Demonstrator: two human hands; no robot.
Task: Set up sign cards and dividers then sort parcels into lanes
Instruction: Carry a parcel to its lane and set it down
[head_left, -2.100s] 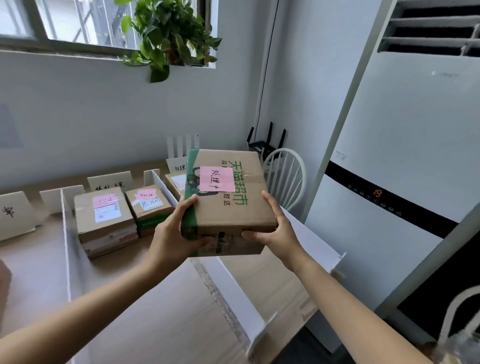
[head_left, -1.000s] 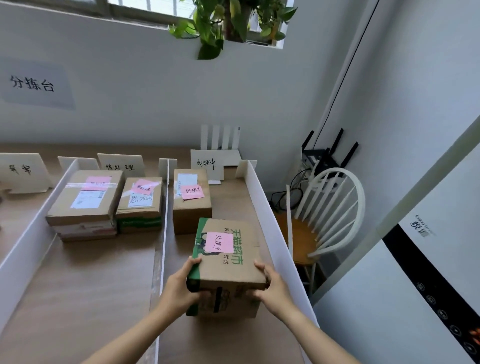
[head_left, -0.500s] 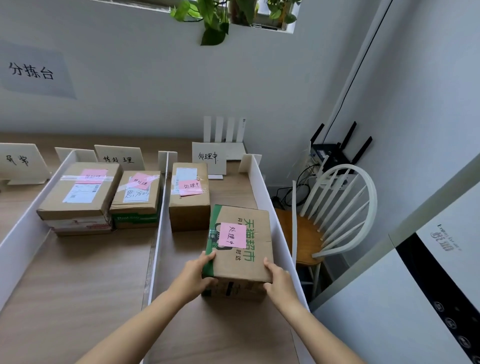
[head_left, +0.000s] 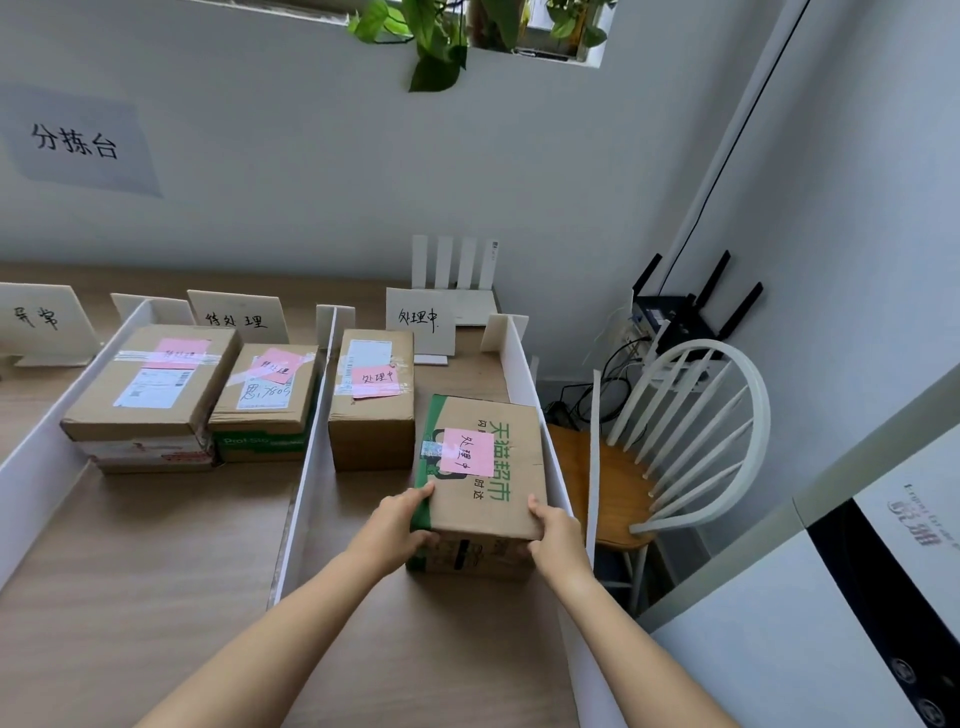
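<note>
Wooden sorting table (head_left: 130, 597) with white dividers (head_left: 306, 467): in the right lane, left hand (head_left: 397, 525) and right hand (head_left: 556, 527) grip the green-printed parcel (head_left: 488, 499) at its near corners; stiff, probably light cardboard.

Grey walls (head_left: 322, 171), white spindle chair (head_left: 691, 441), leafy windowsill plant (head_left: 436, 36).

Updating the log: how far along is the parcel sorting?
Done: sign cards and dividers stand in place; two parcels sit in the middle lane, one brown parcel in the right lane. In hand: the left hand and right hand have a grip on the green-printed box, down in that right lane. Left: letting go; no unsorted parcels are in view.
</note>
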